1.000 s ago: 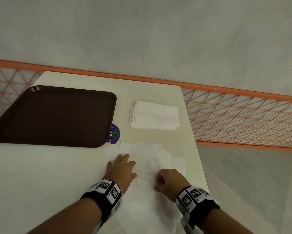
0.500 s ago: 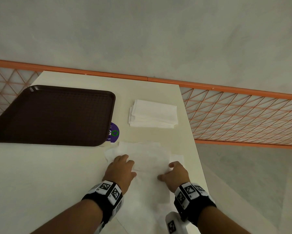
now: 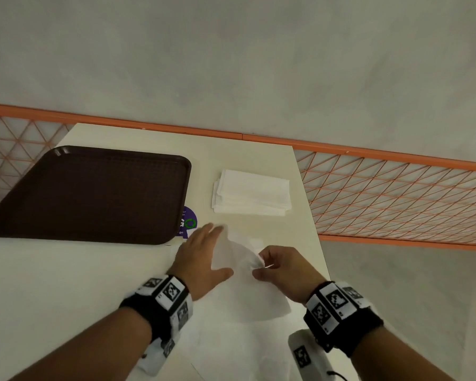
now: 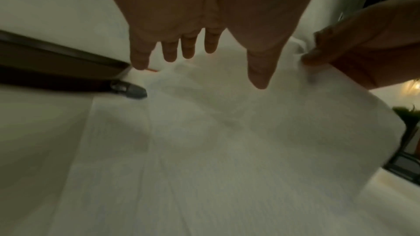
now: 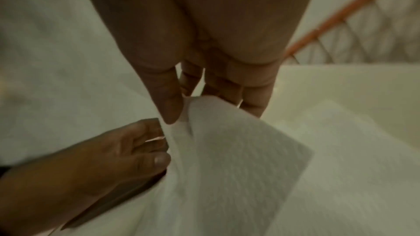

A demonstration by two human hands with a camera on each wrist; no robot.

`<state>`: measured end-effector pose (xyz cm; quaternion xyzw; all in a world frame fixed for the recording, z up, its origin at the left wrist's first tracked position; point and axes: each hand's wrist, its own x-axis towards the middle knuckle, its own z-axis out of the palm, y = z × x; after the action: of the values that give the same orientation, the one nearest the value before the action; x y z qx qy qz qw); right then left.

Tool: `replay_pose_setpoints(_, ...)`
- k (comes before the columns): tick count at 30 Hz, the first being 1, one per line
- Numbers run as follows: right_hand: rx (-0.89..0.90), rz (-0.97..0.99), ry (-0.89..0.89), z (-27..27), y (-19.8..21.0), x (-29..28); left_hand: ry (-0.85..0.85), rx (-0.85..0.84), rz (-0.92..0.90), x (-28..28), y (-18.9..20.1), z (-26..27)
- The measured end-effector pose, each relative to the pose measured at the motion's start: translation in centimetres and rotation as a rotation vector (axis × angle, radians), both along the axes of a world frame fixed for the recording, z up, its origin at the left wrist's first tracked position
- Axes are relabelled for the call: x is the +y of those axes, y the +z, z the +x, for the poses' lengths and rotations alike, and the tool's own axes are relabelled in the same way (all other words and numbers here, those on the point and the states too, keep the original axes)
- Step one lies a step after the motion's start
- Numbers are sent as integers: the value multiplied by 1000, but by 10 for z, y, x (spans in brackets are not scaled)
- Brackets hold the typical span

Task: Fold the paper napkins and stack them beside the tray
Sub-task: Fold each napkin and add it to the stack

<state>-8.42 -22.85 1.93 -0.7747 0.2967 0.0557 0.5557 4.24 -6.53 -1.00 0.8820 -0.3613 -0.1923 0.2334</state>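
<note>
A white paper napkin (image 3: 241, 259) is partly raised off a pile of loose unfolded napkins (image 3: 231, 342) at the table's near right. My right hand (image 3: 261, 266) pinches its right edge between thumb and fingers, as the right wrist view shows for the same hand (image 5: 193, 103) and sheet (image 5: 238, 150). My left hand (image 3: 203, 251) is spread with straight fingers along the sheet's left side, and the left wrist view shows this hand (image 4: 204, 51) just above the paper (image 4: 250, 123). A stack of folded napkins (image 3: 252, 196) lies right of the brown tray (image 3: 93, 193).
The cream table (image 3: 52, 284) ends close to my right wrist, with grey floor beyond. An orange mesh railing (image 3: 396, 188) runs behind and to the right. A purple round sticker (image 3: 188, 222) peeks from under the tray's near right corner.
My right hand has taken the napkin's right edge and lifted it up and leftward. My left hand has slid forward and stretched its fingers out.
</note>
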Motion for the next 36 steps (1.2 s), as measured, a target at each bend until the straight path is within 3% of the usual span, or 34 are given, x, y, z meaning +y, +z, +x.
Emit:
replay_pose_setpoints(3, -106, 198, -77, 2, 25, -6, 171, 234, -229, 3, 12, 19)
replay_pose_setpoints(7, -220, 571, -229, -5, 45, -15, 548, 832, -398, 8, -3, 31)
replay_pose_setpoints(8, -240, 616, -252, -7, 45, -18, 590, 977, -438, 10, -6, 31)
replay_pose_setpoints(10, -255, 654, -301, -12, 43, -22, 596, 1106, -506, 10, -4, 25)
replay_pose_setpoints(15, -207, 509, -511, -18, 23, -20, 593, 1042, -664, 3, 9, 20)
replay_pose_setpoints(18, -195, 389, -590, -20, 12, -16, 576, 865, -609, 3, 8, 28)
replay_pose_setpoints(21, -215, 412, -610, -19, 10, -10, 539, 690, -511, 7, 6, 32)
replay_pose_setpoints(24, -261, 382, -609, -17, 11, -9, 552, 559, -492, 6, 12, 30)
replay_pose_setpoints(26, -282, 328, -576, -18, 12, -9, 548, 557, -524, 7, 15, 30)
replay_pose_setpoints(29, -281, 210, -465, -18, 14, -11, 380, 687, -554, 14, 22, 32)
replay_pose_setpoints(31, -257, 65, -397, -18, 15, -13, 259, 671, -459, 17, 23, 35)
replay_pose_setpoints(36, -193, -304, -349, -17, 16, -14, 243, 314, -375, 13, 28, 30)
